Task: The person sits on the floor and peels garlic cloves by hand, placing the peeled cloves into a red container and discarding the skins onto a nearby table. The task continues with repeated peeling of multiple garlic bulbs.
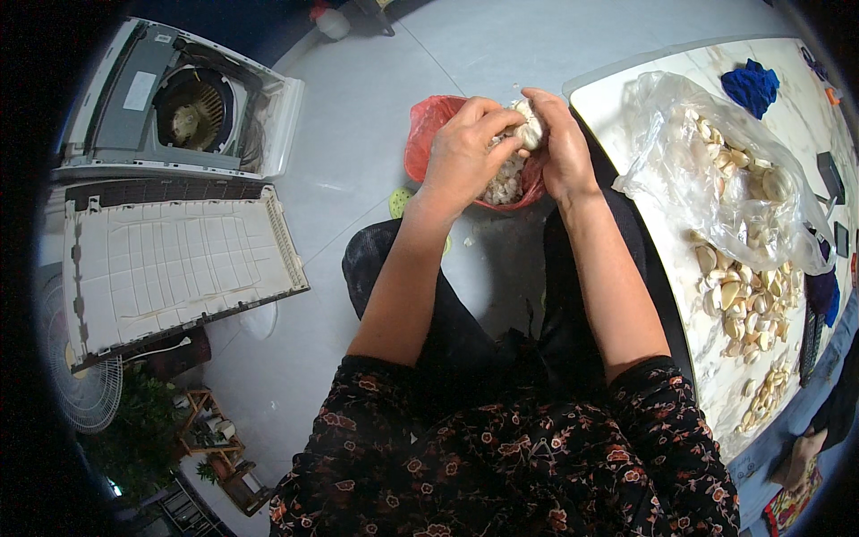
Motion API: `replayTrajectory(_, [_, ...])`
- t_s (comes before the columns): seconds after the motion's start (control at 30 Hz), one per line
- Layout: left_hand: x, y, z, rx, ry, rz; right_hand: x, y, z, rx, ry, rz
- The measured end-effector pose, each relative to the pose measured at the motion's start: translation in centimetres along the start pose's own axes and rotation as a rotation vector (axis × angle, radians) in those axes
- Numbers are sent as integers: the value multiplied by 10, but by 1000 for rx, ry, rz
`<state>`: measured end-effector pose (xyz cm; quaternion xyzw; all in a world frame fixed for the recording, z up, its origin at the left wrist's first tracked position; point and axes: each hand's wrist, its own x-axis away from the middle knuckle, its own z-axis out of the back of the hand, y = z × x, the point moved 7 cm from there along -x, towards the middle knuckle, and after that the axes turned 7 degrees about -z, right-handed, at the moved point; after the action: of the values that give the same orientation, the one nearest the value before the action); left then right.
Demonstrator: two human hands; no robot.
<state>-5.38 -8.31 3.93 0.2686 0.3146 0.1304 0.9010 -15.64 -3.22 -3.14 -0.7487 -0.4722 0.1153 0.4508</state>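
Note:
Both hands meet over a red plastic bag [429, 121] that stands open on the floor in front of my knees. A whole garlic bulb [530, 127] rests against the palm and fingers of my right hand [560, 148]. From the other side, the thumb and fingers of my left hand [470, 144] pinch at the bulb's papery surface. Pale garlic skins [503, 186] lie in the bag below. Part of the bag is hidden behind my hands.
To the right, a marble-patterned table [678, 282] carries a clear plastic bag of garlic [731, 161], loose garlic cloves [748, 309] and a blue cloth [751, 88]. An opened washing machine [181, 107] and a fan [84, 396] stand left. Another person's foot [798, 463] shows at lower right.

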Motion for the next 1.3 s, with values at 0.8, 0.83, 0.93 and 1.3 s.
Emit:
replayTrajectory(0.8, [1, -6, -8, 108, -18, 88, 5, 1, 4, 275, 44, 94])
replayTrajectory(0.83, [1, -6, -8, 89, -22, 70, 5, 3, 4, 269, 44, 91])
replayTrajectory(0.93, [1, -6, -11, 39, -52, 36, 5, 4, 5, 273, 45, 72])
replayTrajectory(1.3, [38, -33, -34, -376, -404, 56, -2, 8, 0, -29, -90, -117])
